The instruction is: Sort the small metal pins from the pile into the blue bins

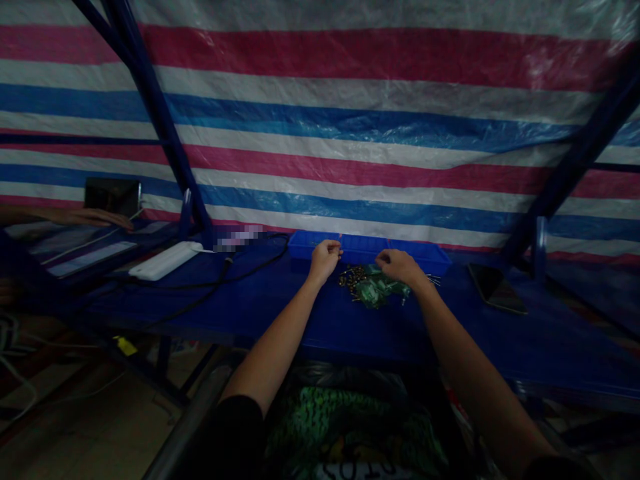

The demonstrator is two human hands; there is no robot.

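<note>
A blue table [280, 303] carries a shallow blue tray [367, 248] at its far edge; what lies inside the tray cannot be seen. Just in front of it sits a heap of small green parts [381, 290] with little metal pieces [351, 277] beside them. They look light, stiff and easy to scatter, so I judge a fingertip pinch suits them. The left hand [325, 259] is closed narrow at the tray rim, perhaps on something tiny. The right hand [399, 265] rests curled on the heap; whether it holds a part I cannot tell.
</note>
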